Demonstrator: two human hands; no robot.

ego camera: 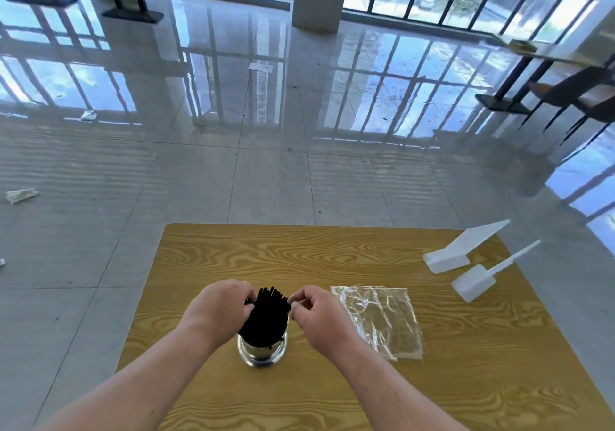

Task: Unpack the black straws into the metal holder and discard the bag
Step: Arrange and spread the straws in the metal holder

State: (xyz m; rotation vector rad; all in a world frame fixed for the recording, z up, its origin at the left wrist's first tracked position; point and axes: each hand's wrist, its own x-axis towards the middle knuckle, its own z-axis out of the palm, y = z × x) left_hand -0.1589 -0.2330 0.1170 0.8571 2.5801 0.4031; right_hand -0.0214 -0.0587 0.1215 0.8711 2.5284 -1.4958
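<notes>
A bundle of black straws [266, 317] stands upright in the shiny metal holder [262, 352] near the front middle of the wooden table [332, 257]. My left hand [221, 307] curls against the left side of the straw tops. My right hand [312, 311] pinches at the right side of the bundle with thumb and forefinger. The clear plastic bag [379, 321] lies flat and empty on the table just right of my right hand.
Two white plastic scoops [462, 252] [476, 282] lie at the table's right back corner. Glossy tiled floor surrounds the table, with scraps of paper [20, 195] at the left and a chair [572, 91] at the far right.
</notes>
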